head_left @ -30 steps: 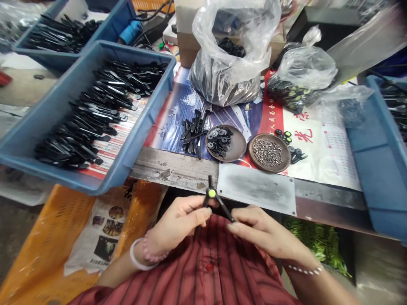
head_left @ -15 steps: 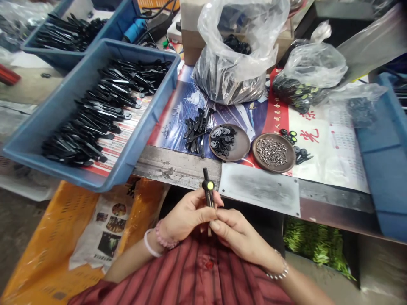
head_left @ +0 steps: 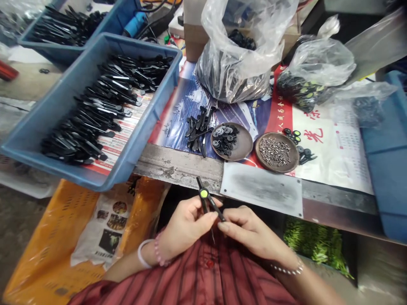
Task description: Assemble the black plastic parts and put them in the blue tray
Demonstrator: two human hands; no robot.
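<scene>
A black drawing compass with a yellow-green disc at its hinge is in front of my striped shirt, its short handle tilted up to the left. My left hand is closed on one leg, thumb across it; a thin pointed tip shows below. My right hand pinches the end of the other leg between thumb and fingers. The legs stand apart in a narrow V. Beyond my hands, on the table, are a dish of small metal pins, a dish of black round parts and a pile of black legs.
A blue tray full of black compass parts stands at the left. Behind the dishes sit a large clear bag and a smaller bag. A metal plate is fixed at the table edge. An orange crate stands lower left.
The compass legs, close together before, are now spread apart. My right hand has moved a little right with one leg, and the handle has tilted left.
</scene>
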